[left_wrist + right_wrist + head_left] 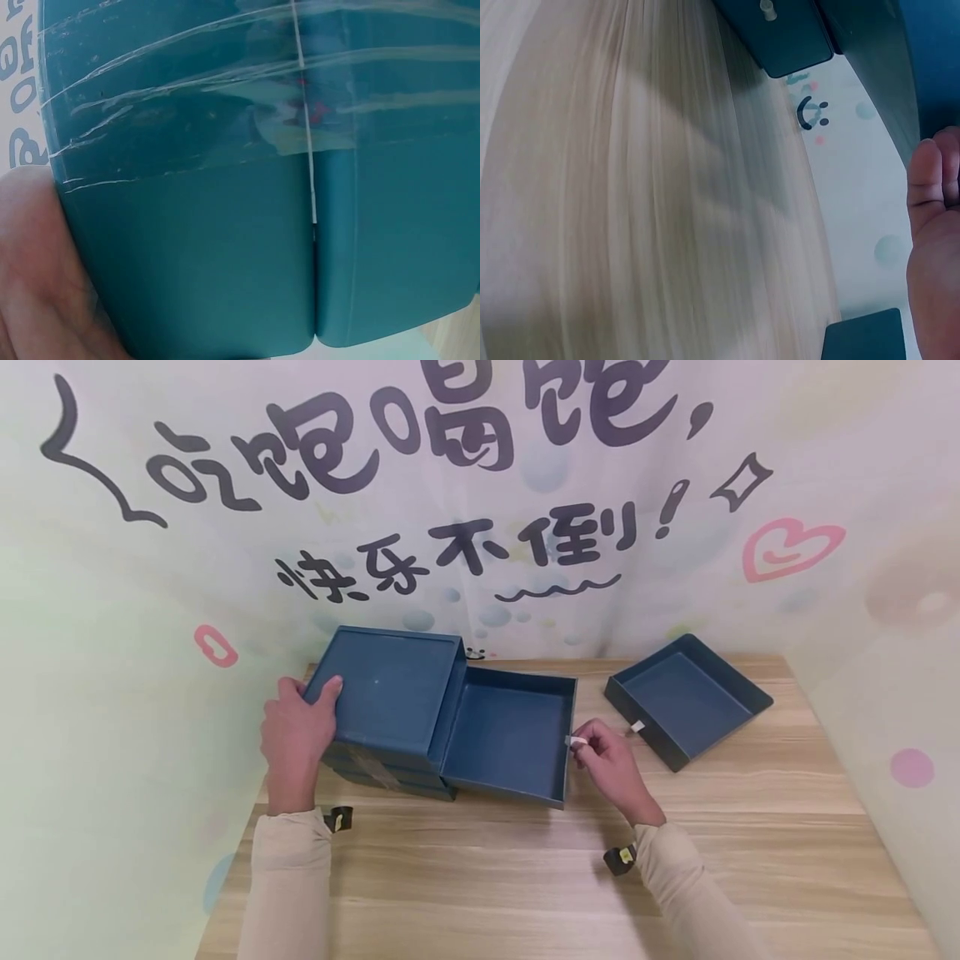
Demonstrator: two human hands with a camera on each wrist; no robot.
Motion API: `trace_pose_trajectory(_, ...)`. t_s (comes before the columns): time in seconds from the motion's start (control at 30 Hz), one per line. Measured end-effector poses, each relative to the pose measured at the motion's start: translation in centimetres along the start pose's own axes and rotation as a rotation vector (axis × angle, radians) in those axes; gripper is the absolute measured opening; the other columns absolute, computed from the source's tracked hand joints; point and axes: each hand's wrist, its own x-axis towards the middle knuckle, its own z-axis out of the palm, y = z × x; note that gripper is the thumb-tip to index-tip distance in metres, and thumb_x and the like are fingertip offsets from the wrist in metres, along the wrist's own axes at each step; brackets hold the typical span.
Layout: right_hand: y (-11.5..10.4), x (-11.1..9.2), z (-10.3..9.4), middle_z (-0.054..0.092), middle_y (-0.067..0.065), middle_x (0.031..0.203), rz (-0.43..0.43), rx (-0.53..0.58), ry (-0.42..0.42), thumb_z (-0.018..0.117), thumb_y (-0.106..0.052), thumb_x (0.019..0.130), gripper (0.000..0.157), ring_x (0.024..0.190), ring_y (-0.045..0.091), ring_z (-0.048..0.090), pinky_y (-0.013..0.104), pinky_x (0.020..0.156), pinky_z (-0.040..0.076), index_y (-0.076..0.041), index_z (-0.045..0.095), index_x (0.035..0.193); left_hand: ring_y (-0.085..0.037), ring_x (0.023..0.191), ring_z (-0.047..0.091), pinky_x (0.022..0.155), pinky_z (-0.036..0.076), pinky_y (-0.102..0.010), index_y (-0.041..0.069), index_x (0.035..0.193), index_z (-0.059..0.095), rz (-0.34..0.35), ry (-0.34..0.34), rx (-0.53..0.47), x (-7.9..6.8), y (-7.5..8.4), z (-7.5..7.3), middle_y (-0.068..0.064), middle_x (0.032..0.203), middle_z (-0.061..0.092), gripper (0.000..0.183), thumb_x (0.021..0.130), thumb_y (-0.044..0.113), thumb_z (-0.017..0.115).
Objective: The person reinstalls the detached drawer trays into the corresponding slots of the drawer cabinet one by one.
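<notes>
A dark blue drawer cabinet point(382, 689) lies at the left of the table, its drawer side facing right. My left hand point(297, 727) grips its left end, thumb on the top panel and fingers over the far edge. In the left wrist view that hand point(45, 270) lies along the cabinet's side wall point(202, 255), which has clear tape across it. An upper drawer point(510, 735) is pulled far out to the right. My right hand point(611, 768) pinches the white pull tab point(577, 740) on its front; in the right wrist view the hand point(937, 232) shows at the edge.
A second blue drawer point(693, 702), with a white tab point(637, 727), lies separate on the wooden table point(487, 877) at the back right. Behind the table hangs a printed backdrop point(450, 527). Pale walls stand at both sides.
</notes>
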Motion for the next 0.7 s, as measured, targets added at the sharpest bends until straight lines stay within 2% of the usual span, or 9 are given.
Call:
trace_pose_trajectory(0.2, -3.2, -0.4, 0.4, 0.065, 0.025, 0.083, -0.006, -0.028, -0.018, 0.057, 0.006, 0.094, 0.007, 0.07, 0.034, 0.062, 0.021, 0.061, 0.05, 0.003, 0.058, 0.088, -0.051, 0.112, 0.053, 0.086, 0.046, -0.062, 0.003, 0.141, 0.04, 0.001, 0.007, -0.003, 0.0, -0.1, 0.1, -0.032, 0.128, 0.052, 0.083, 0.096, 0.074, 0.04)
trace_pose_trajectory(0.33, -3.9, -0.6, 0.6, 0.065, 0.021, 0.084, -0.045, -0.043, -0.018, 0.059, 0.004, 0.095, 0.005, 0.068, 0.02, 0.062, 0.02, 0.063, 0.05, 0.003, 0.059, 0.09, -0.05, 0.112, 0.053, 0.086, 0.046, -0.062, 0.003, 0.141, 0.04, 0.002, 0.01, -0.004, 0.0, -0.1, 0.1, -0.032, 0.128, 0.052, 0.083, 0.096, 0.073, 0.041)
trace_pose_trajectory(0.47, -3.9, -0.6, 0.7, 0.065, 0.015, 0.085, -0.084, -0.048, -0.004, 0.062, 0.003, 0.094, 0.003, 0.069, 0.003, 0.058, 0.018, 0.065, 0.05, 0.004, 0.06, 0.092, -0.05, 0.112, 0.053, 0.087, 0.046, -0.063, 0.003, 0.142, 0.04, -0.003, 0.007, -0.005, 0.0, 0.0, 0.0, -0.032, 0.128, 0.051, 0.084, 0.096, 0.074, 0.04)
trace_pose_trajectory(0.57, -3.6, -0.6, 0.9, 0.065, 0.013, 0.083, -0.09, -0.073, 0.021, 0.066, 0.001, 0.094, 0.005, 0.071, 0.003, 0.057, 0.017, 0.066, 0.049, 0.004, 0.063, 0.094, -0.05, 0.113, 0.053, 0.087, 0.046, -0.063, 0.003, 0.142, 0.04, -0.003, 0.005, -0.005, 0.0, 0.0, 0.0, -0.033, 0.128, 0.051, 0.084, 0.096, 0.074, 0.04)
trace_pose_trajectory(0.7, -1.4, -0.3, 1.1, 0.068, 0.008, 0.086, -0.132, -0.097, 0.054, 0.072, -0.005, 0.094, 0.006, 0.075, 0.004, 0.058, 0.015, 0.069, 0.049, -0.004, 0.068, 0.098, -0.051, 0.113, 0.053, 0.086, 0.046, -0.064, 0.003, 0.141, 0.04, -0.002, 0.007, -0.007, 0.0, 0.0, 0.1, -0.033, 0.128, 0.051, 0.084, 0.096, 0.074, 0.04)
